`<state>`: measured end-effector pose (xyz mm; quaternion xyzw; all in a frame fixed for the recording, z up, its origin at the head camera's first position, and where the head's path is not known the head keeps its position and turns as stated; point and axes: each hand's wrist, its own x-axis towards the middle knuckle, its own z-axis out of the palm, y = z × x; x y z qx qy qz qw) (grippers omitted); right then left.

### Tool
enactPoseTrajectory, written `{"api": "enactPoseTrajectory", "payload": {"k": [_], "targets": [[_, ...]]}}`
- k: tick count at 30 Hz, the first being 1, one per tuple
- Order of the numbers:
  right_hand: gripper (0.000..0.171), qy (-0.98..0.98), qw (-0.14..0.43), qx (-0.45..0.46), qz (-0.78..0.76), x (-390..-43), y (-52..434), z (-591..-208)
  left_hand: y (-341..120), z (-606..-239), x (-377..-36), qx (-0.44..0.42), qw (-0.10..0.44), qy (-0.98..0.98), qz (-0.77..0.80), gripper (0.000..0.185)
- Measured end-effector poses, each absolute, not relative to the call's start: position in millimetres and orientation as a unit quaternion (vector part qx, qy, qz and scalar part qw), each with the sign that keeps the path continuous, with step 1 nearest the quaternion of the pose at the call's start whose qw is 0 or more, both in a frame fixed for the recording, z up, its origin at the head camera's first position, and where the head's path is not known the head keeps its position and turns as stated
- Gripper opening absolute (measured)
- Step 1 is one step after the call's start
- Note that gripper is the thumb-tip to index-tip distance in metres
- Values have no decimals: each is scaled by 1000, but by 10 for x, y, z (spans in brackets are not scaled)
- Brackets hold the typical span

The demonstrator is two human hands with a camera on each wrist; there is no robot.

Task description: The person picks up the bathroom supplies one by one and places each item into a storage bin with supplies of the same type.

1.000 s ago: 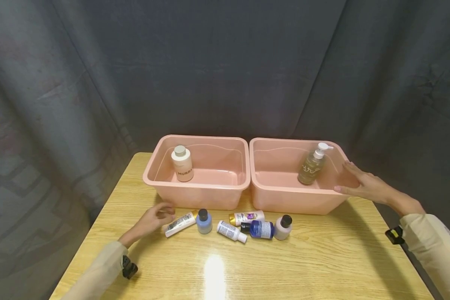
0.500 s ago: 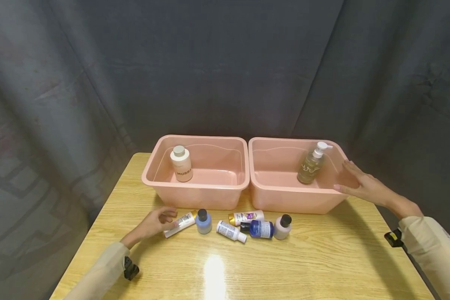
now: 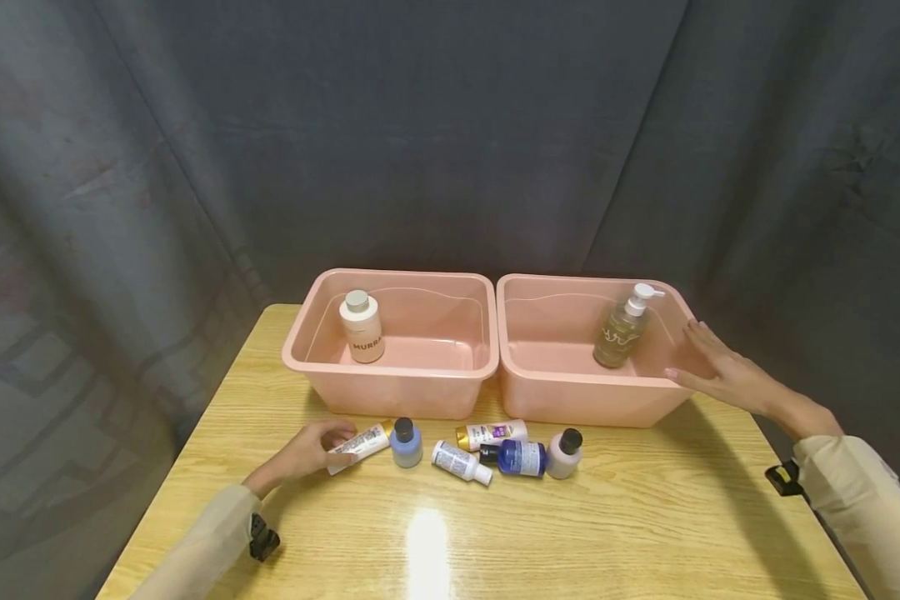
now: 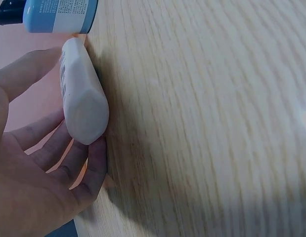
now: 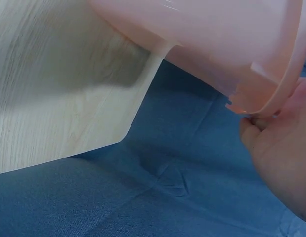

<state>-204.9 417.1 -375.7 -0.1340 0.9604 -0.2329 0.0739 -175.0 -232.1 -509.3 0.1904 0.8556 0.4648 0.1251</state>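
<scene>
Two pink tubs and small bottles on a pale wood-grain table [image 3: 645, 533] before dark grey curtains [image 3: 450, 125].

The left hand [image 3: 307, 454] curls its fingers [image 4: 68, 158] round a white tube [image 3: 360, 444] lying on the table just beside an upright blue bottle [image 3: 406, 442]. The right hand [image 3: 723, 375] rests with straight fingers on the right tub [image 3: 585, 392] rim at the table's right edge; below that edge, blue cloth [image 5: 157, 187] covers the floor.
</scene>
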Motion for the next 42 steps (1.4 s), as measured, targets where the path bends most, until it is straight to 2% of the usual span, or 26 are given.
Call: {"api": "enactPoseTrajectory", "payload": {"k": [30,36,42], "targets": [[95,959,86,-133,-235,-2048,4166,-3721,-2376,-5082,-1777,220,111,862,443,45],[95,959,86,-131,-237,-2040,4159,-3717,-2386,-5063,-1760,220,126,860,442,52],[98,960,94,-117,-235,-2030,4144,-3723,-2407,-5026,-1769,216,148,851,456,47]]}}
